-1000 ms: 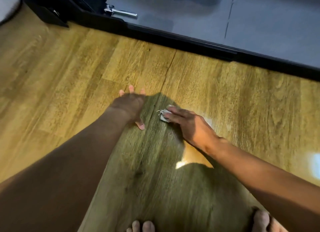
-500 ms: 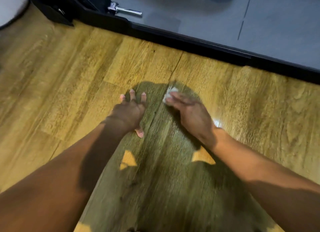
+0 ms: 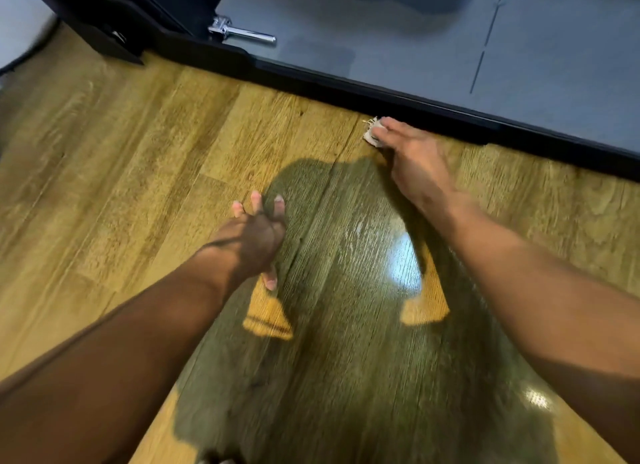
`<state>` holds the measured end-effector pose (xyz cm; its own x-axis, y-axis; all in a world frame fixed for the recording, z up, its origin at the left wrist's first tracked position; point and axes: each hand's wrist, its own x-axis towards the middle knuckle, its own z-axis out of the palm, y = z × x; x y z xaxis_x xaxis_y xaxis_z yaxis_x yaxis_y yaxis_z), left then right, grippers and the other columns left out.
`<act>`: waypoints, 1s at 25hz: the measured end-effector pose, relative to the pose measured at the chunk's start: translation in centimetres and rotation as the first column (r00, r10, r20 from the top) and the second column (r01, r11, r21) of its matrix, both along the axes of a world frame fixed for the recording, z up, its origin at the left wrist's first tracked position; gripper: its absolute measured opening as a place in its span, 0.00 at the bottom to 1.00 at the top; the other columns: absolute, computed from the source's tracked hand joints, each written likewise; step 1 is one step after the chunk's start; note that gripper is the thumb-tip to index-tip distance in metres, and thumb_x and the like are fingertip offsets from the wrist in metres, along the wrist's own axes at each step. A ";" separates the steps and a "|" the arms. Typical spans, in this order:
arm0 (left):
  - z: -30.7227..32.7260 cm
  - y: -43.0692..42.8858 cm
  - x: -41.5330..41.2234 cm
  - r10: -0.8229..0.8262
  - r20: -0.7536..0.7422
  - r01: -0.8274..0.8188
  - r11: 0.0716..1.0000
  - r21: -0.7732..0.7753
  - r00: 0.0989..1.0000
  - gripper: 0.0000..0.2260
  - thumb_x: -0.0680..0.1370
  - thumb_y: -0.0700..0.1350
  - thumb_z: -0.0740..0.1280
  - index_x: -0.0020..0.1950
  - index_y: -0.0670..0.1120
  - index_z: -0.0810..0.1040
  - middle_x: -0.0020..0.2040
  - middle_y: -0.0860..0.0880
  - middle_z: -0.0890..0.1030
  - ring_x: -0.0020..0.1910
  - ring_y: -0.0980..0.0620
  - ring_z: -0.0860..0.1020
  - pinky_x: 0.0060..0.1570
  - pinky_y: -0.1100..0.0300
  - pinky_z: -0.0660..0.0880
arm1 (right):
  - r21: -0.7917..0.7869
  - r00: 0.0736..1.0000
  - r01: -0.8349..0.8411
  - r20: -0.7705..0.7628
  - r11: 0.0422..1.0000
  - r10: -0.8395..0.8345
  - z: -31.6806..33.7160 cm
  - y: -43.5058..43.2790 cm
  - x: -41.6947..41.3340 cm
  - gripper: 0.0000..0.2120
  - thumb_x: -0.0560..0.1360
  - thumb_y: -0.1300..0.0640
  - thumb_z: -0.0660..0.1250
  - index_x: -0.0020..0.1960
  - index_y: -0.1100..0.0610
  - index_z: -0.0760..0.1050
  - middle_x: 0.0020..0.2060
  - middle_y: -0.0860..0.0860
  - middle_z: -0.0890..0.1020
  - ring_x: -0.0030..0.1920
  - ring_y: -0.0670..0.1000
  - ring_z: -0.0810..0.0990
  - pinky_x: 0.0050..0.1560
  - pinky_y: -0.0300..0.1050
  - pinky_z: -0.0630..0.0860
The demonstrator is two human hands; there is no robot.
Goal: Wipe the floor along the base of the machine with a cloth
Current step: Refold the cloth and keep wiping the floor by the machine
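Head view, looking down on wood-plank floor [image 3: 131, 193]. Motion blur over much of it.

Right hand [image 3: 412, 162]: reached forward and to the right, fingers straight and close together, laid flat on a small pale cloth [image 3: 371, 135]. No curl or pinch visible; pressing rather than gripping. Frayed edge of cloth poking out past the fingertips on the left.

Cloth: down on the floor, just beside the lower edge of the black machine base [image 3: 346, 86]. Touching the base or a little short of it: cannot tell, dark strip there.

Left hand [image 3: 258, 242]: planted palm-down on the floor, fingers spread and straight, thumb pointing back toward the body. Holding nothing. Well apart from the right hand, nearer the body and further left.

Machine base: black rail running diagonally from upper left down to the right edge. Behind it, grey panel [image 3: 433, 38] with a thin seam line. Chrome pin [image 3: 244, 34] at the panel's left end, next to a black upright.

Dark shadow [image 3: 329, 359] on the floor between the two forearms. Bright glare patch [image 3: 403, 259] inside it, close to the right forearm.
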<state>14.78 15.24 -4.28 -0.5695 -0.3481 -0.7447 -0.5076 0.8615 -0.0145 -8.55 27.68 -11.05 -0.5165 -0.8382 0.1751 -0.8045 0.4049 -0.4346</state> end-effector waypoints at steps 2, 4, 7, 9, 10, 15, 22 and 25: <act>0.2 0.1 -0.2 -0.009 0.022 0.009 1.000 -0.009 1.000 0.59 0.66 0.50 0.77 0.73 0.39 0.30 0.71 0.31 0.35 0.71 0.27 0.43 0.70 0.38 0.55 | -0.038 0.986 -0.169 -0.005 0.985 0.169 -0.5 0.7 4.8 0.16 0.78 0.55 0.63 0.65 0.44 0.73 0.65 0.45 0.75 0.61 0.51 0.77 0.58 0.60 0.75; 0.1 0.1 -0.5 -0.048 0.038 0.049 0.998 -0.033 0.998 0.59 0.66 0.53 0.76 0.74 0.38 0.31 0.72 0.29 0.36 0.71 0.26 0.45 0.69 0.39 0.56 | 0.016 0.922 -0.380 -0.074 0.925 0.380 -0.7 1.3 5.2 0.21 0.76 0.61 0.67 0.66 0.47 0.72 0.68 0.48 0.72 0.64 0.52 0.75 0.61 0.54 0.75; 0.2 -0.2 -0.3 -0.027 0.027 0.027 0.999 -0.023 0.999 0.61 0.64 0.54 0.77 0.74 0.41 0.31 0.73 0.31 0.36 0.71 0.27 0.44 0.69 0.40 0.57 | 0.021 0.973 -0.224 -0.042 0.974 0.225 -0.2 -0.7 -0.4 0.18 0.78 0.59 0.62 0.67 0.48 0.72 0.69 0.49 0.72 0.65 0.53 0.74 0.65 0.55 0.72; 0.0 -0.4 -0.1 -0.024 0.020 0.025 0.999 -0.024 1.000 0.62 0.63 0.54 0.78 0.74 0.41 0.31 0.73 0.31 0.36 0.71 0.27 0.45 0.69 0.40 0.59 | -0.004 1.000 -0.011 0.001 1.000 0.011 -0.1 -1.7 -1.3 0.18 0.79 0.59 0.60 0.68 0.50 0.71 0.69 0.51 0.71 0.68 0.53 0.71 0.68 0.56 0.68; -0.1 -0.4 -0.1 -0.043 0.012 0.044 0.999 -0.032 0.999 0.62 0.63 0.54 0.78 0.74 0.41 0.31 0.73 0.31 0.36 0.71 0.26 0.45 0.68 0.40 0.60 | -0.025 0.998 0.062 0.007 0.998 -0.062 -0.2 -1.9 0.0 0.18 0.79 0.59 0.59 0.68 0.52 0.71 0.69 0.52 0.72 0.68 0.54 0.71 0.68 0.56 0.68; -0.2 -0.1 0.0 -0.068 -0.007 0.067 0.992 -0.109 0.998 0.63 0.61 0.56 0.79 0.75 0.40 0.34 0.74 0.31 0.40 0.72 0.27 0.49 0.67 0.41 0.62 | 0.000 0.944 -0.324 -0.068 0.946 0.323 -1.3 0.6 9.9 0.24 0.74 0.65 0.68 0.67 0.50 0.72 0.67 0.49 0.73 0.65 0.52 0.74 0.65 0.48 0.69; -0.4 -0.7 0.7 -0.072 -0.063 0.066 0.993 -0.098 0.995 0.63 0.60 0.58 0.79 0.76 0.44 0.35 0.75 0.34 0.40 0.72 0.28 0.48 0.66 0.38 0.62 | 0.068 1.000 0.017 0.024 0.998 -0.019 0.2 -1.9 7.9 0.25 0.75 0.70 0.61 0.69 0.53 0.70 0.70 0.52 0.70 0.69 0.54 0.69 0.70 0.51 0.65; -0.9 -1.0 1.4 -0.106 -0.118 0.093 0.990 -0.107 0.987 0.63 0.60 0.60 0.78 0.76 0.44 0.36 0.76 0.36 0.41 0.73 0.30 0.49 0.66 0.40 0.62 | 0.021 0.975 -0.218 0.049 0.976 0.216 -0.8 2.7 16.8 0.24 0.75 0.65 0.57 0.70 0.55 0.69 0.70 0.54 0.69 0.71 0.54 0.65 0.71 0.49 0.63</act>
<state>16.17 14.23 -5.19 -0.6902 -0.3549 -0.6307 -0.4226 0.9051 -0.0469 8.29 30.40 -11.89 -0.3287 -0.9352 0.1319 -0.8537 0.2345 -0.4649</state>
